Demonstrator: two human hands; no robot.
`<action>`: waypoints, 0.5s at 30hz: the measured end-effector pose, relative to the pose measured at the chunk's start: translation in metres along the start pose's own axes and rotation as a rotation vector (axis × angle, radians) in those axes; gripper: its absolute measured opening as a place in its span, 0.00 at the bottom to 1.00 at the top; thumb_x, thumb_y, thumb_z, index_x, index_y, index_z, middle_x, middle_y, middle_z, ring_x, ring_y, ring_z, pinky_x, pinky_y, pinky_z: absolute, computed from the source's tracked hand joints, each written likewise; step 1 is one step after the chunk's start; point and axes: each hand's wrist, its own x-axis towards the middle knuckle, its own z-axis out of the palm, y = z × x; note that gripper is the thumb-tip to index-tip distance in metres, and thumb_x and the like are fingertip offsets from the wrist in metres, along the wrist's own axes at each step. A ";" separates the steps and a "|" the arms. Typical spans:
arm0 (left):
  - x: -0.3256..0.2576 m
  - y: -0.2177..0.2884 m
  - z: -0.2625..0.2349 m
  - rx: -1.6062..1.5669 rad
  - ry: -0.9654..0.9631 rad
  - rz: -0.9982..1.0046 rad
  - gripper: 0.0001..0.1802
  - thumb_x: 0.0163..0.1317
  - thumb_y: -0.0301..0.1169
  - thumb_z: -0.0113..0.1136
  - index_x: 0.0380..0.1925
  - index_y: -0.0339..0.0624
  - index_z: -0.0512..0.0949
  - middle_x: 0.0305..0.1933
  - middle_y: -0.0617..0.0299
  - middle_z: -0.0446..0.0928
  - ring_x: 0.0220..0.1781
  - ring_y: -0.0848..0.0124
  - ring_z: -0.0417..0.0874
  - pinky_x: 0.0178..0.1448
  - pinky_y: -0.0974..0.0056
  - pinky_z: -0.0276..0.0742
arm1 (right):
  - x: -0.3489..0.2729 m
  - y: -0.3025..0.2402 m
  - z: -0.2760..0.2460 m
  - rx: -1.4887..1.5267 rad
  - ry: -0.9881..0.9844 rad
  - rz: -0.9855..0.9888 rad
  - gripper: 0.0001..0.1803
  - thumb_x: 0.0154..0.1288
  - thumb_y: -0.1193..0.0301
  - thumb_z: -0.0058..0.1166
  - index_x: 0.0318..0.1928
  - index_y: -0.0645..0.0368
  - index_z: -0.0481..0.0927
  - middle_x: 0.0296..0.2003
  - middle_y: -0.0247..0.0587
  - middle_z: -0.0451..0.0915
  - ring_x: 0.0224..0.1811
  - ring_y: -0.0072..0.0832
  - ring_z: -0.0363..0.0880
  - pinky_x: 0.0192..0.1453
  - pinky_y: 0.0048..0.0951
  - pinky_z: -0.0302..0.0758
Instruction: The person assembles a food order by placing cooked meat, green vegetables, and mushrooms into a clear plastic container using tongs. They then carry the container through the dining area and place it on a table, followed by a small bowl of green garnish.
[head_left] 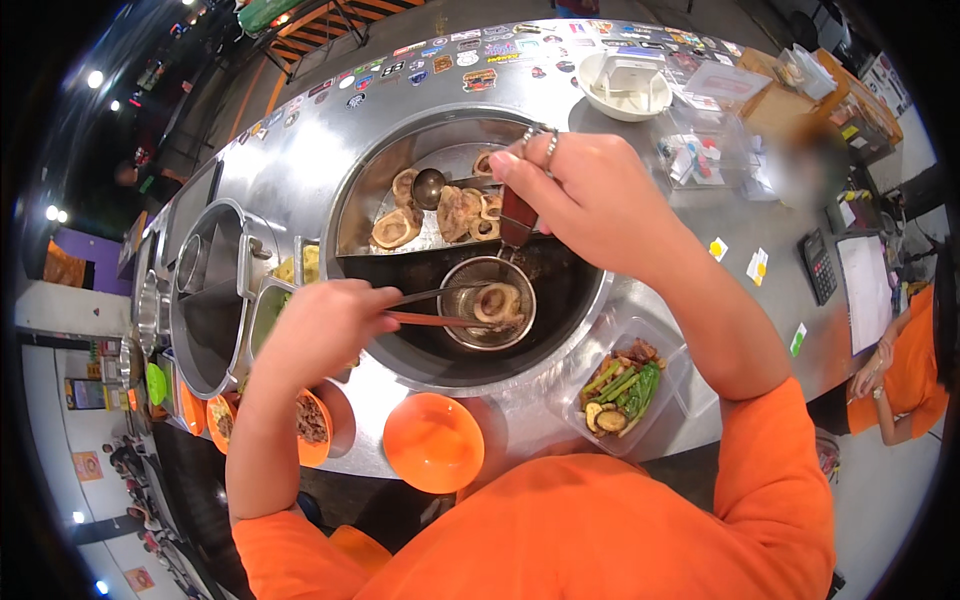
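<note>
Depths of the divided pot's [437, 372] near half are too dark for me to read in the head view. My right hand [590, 195] closes around the wire strainer [478, 338], hiding its handle's end. My left hand [335, 325] clasps chopsticks [435, 320], tips at the marrow bone [500, 305] inside the mesh. Bare steel counter [770, 335] spreads rightward.

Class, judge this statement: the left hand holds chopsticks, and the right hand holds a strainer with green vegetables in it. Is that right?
Not quite: the head view shows a bone piece in the strainer. The left hand does hold chopsticks, and the right hand the strainer.
</note>
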 end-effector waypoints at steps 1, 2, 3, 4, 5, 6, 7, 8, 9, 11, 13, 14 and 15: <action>0.001 0.016 0.005 0.068 0.006 -0.014 0.15 0.57 0.34 0.66 0.43 0.43 0.83 0.30 0.58 0.80 0.33 0.59 0.82 0.36 0.56 0.77 | -0.003 -0.003 0.000 -0.008 0.010 -0.040 0.22 0.74 0.59 0.46 0.28 0.63 0.80 0.21 0.51 0.78 0.28 0.49 0.80 0.35 0.45 0.76; 0.001 0.027 0.009 0.137 0.016 -0.025 0.16 0.55 0.33 0.67 0.44 0.44 0.83 0.29 0.59 0.79 0.34 0.58 0.82 0.36 0.57 0.77 | -0.005 -0.005 0.001 -0.002 0.006 -0.050 0.22 0.74 0.59 0.46 0.28 0.63 0.80 0.21 0.51 0.78 0.27 0.49 0.80 0.34 0.45 0.76; 0.002 0.032 0.012 0.165 0.010 -0.001 0.14 0.56 0.34 0.66 0.43 0.45 0.82 0.27 0.60 0.76 0.34 0.60 0.82 0.36 0.57 0.77 | -0.007 -0.007 0.001 0.003 0.004 -0.059 0.21 0.74 0.59 0.47 0.28 0.63 0.79 0.21 0.51 0.78 0.27 0.49 0.80 0.33 0.45 0.76; 0.001 0.036 0.010 0.180 -0.010 -0.017 0.14 0.56 0.35 0.66 0.43 0.45 0.82 0.27 0.61 0.76 0.34 0.60 0.82 0.35 0.57 0.76 | -0.010 -0.009 -0.001 0.003 0.007 -0.061 0.21 0.73 0.60 0.47 0.28 0.62 0.79 0.21 0.51 0.77 0.27 0.49 0.79 0.33 0.45 0.75; -0.001 0.040 0.003 0.194 -0.030 -0.030 0.14 0.56 0.35 0.66 0.43 0.46 0.82 0.27 0.61 0.76 0.34 0.60 0.82 0.35 0.57 0.76 | -0.013 -0.012 -0.003 -0.009 0.012 -0.063 0.21 0.73 0.60 0.47 0.28 0.62 0.79 0.21 0.51 0.77 0.27 0.49 0.79 0.33 0.45 0.75; -0.003 0.045 -0.004 0.208 -0.050 -0.042 0.14 0.56 0.36 0.66 0.43 0.46 0.82 0.27 0.61 0.76 0.33 0.60 0.82 0.34 0.57 0.76 | -0.014 -0.015 -0.004 -0.021 0.017 -0.065 0.21 0.73 0.60 0.47 0.28 0.62 0.79 0.21 0.51 0.77 0.28 0.50 0.79 0.32 0.45 0.75; -0.006 0.049 -0.013 0.205 -0.005 -0.042 0.14 0.56 0.36 0.66 0.43 0.47 0.82 0.27 0.62 0.76 0.33 0.61 0.81 0.33 0.57 0.75 | -0.016 -0.016 -0.007 -0.041 0.029 -0.063 0.21 0.74 0.59 0.47 0.29 0.62 0.79 0.21 0.51 0.77 0.28 0.50 0.79 0.32 0.45 0.75; -0.012 0.053 -0.021 0.224 -0.004 -0.060 0.14 0.56 0.36 0.66 0.43 0.47 0.82 0.27 0.62 0.76 0.33 0.61 0.81 0.33 0.57 0.74 | -0.018 -0.017 -0.010 -0.034 0.033 -0.057 0.21 0.74 0.59 0.47 0.29 0.62 0.79 0.21 0.51 0.77 0.28 0.50 0.79 0.32 0.45 0.75; -0.017 0.057 -0.029 0.242 -0.004 -0.077 0.14 0.56 0.36 0.66 0.43 0.47 0.82 0.27 0.62 0.76 0.32 0.61 0.81 0.33 0.56 0.74 | -0.020 -0.017 -0.012 -0.028 0.037 -0.051 0.21 0.74 0.59 0.47 0.29 0.62 0.79 0.21 0.51 0.77 0.28 0.50 0.79 0.32 0.45 0.75; -0.023 0.067 -0.038 0.233 0.037 -0.092 0.15 0.55 0.35 0.66 0.43 0.48 0.82 0.27 0.62 0.76 0.32 0.61 0.81 0.35 0.56 0.74 | -0.025 -0.018 -0.017 -0.027 0.050 -0.047 0.21 0.74 0.59 0.47 0.28 0.61 0.79 0.21 0.51 0.78 0.29 0.49 0.80 0.32 0.45 0.75; -0.023 0.078 -0.042 0.252 0.022 -0.077 0.15 0.55 0.35 0.66 0.43 0.48 0.82 0.27 0.62 0.76 0.32 0.61 0.81 0.35 0.56 0.74 | -0.030 -0.019 -0.023 -0.034 0.071 -0.051 0.21 0.74 0.59 0.47 0.28 0.61 0.79 0.22 0.51 0.78 0.29 0.49 0.80 0.33 0.45 0.76; -0.020 0.084 -0.044 0.257 0.025 -0.056 0.15 0.54 0.34 0.66 0.43 0.48 0.82 0.28 0.63 0.76 0.32 0.61 0.81 0.34 0.56 0.74 | -0.033 -0.020 -0.028 -0.051 0.086 -0.075 0.22 0.73 0.59 0.47 0.27 0.61 0.79 0.22 0.51 0.79 0.29 0.48 0.81 0.33 0.45 0.76; -0.021 0.088 -0.045 0.270 0.058 -0.042 0.14 0.55 0.34 0.65 0.43 0.46 0.81 0.27 0.62 0.74 0.32 0.61 0.80 0.35 0.57 0.74 | -0.033 -0.022 -0.028 -0.070 0.103 -0.096 0.22 0.73 0.59 0.47 0.27 0.61 0.79 0.23 0.52 0.79 0.29 0.48 0.81 0.34 0.45 0.77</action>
